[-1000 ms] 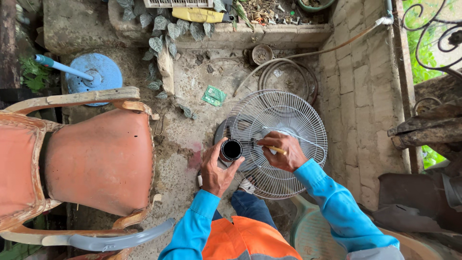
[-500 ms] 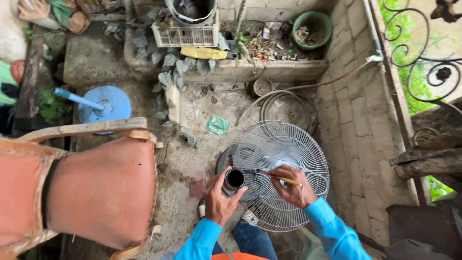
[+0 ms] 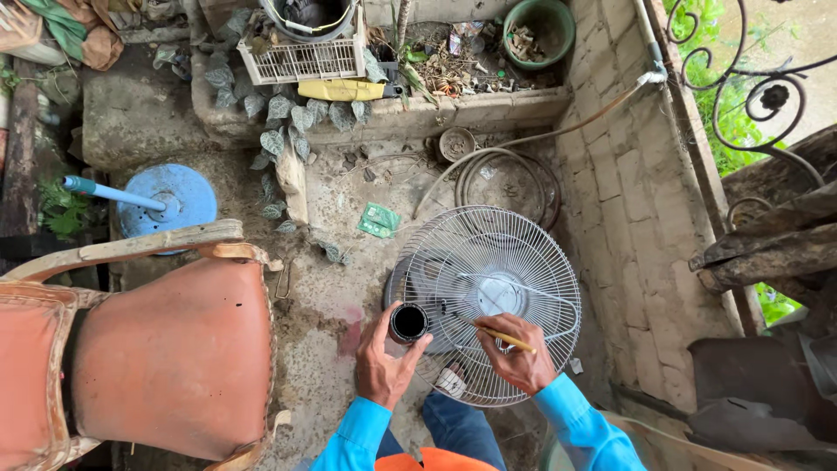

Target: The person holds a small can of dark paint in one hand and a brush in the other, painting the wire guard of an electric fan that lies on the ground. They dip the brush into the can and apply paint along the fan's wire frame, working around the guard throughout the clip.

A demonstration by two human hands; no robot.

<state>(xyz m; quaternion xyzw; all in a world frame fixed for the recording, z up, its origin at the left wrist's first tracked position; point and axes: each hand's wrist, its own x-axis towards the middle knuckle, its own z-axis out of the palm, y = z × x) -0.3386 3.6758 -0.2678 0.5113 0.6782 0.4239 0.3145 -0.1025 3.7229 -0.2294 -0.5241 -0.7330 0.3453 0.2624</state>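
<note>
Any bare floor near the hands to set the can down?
Yes: bare concrete between the orange chair and the fan grille, beside the left hand holding the small can. Crowded beyond the grille: coiled hose, planter ledge.

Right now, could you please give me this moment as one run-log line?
left hand: holds dark cup | right hand: holds thin stick over fan grille | chair: beside

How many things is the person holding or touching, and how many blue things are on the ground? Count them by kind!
Small dark cups, held in the left hand: 1
Thin yellow-handled sticks, held in the right hand: 1
White wire fan guards under both hands: 1
Blue round stands with a pole: 1
Total: 4
</note>
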